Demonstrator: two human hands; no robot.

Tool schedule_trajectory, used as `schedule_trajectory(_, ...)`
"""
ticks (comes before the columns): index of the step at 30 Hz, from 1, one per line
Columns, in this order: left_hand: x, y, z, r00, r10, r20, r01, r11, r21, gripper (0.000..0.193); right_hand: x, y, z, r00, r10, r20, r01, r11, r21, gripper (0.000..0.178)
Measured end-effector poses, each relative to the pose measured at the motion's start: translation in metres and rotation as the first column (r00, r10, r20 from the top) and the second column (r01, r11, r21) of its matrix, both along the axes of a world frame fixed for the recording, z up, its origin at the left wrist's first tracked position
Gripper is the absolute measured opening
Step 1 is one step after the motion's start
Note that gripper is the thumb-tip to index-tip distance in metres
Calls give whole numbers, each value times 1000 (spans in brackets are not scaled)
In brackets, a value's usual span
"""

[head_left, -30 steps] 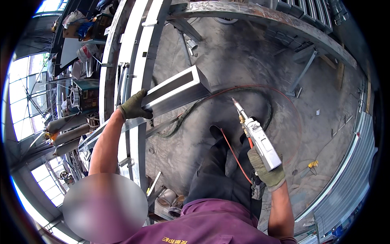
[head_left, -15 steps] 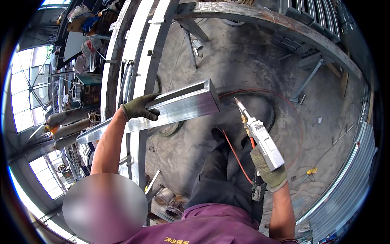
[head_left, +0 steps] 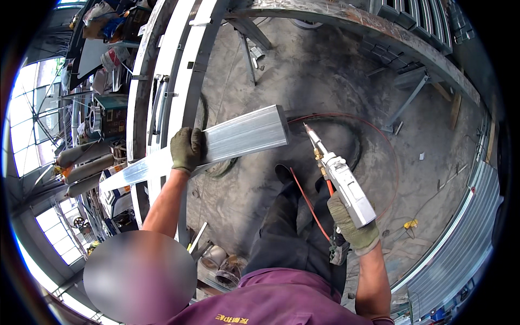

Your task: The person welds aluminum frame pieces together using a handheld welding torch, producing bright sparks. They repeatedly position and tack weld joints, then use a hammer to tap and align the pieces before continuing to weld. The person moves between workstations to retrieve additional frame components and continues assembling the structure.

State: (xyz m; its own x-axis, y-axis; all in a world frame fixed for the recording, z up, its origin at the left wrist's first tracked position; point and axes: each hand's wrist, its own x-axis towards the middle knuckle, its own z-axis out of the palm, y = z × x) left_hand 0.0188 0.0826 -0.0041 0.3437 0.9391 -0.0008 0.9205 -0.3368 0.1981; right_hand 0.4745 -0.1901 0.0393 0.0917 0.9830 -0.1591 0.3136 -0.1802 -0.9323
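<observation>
My left hand [head_left: 187, 150], in a green work glove, is closed over the long edge of a shiny metal profile [head_left: 246, 134]. The profile lies across the pale steel rails [head_left: 190, 81], with a broad flat face turned up and its squared end sticking out over the floor. In my gloved right hand [head_left: 353, 230] is a silver-white handheld welding gun [head_left: 349, 189]. Its slim copper-coloured tip points up and left, just short of the profile's end and apart from it. Brass fittings and an orange hose [head_left: 309, 200] run beside the gun; my fingers' undersides are hidden.
A rusty steel frame beam [head_left: 352, 16] on legs spans the far side. Stacked metal lengths [head_left: 455, 238] line the right. A red cable [head_left: 392, 146] loops over the floor. Buckets [head_left: 230, 271] stand by my legs; gas cylinders [head_left: 86, 168] lie at the left.
The profile has been turned over: its open channel showed before, and a flat face is up now. My left hand has shifted its grip on it. The right hand still holds the gun.
</observation>
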Motion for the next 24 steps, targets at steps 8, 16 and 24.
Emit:
schedule_trajectory(8,-1,-4,-16,995,80,-61,-76,994,77,39,3,8,1,995,-70,-70,69,997,-23,12)
schedule_trajectory(16,0,-7,-15,995,70,-71,-64,995,80,39,19,15,3,917,-113,-382,6,963,-271,19)
schedule_trajectory(24,2,-11,-16,988,34,-152,-23,997,75,30,4,34,5,946,-97,-309,60,990,-128,21)
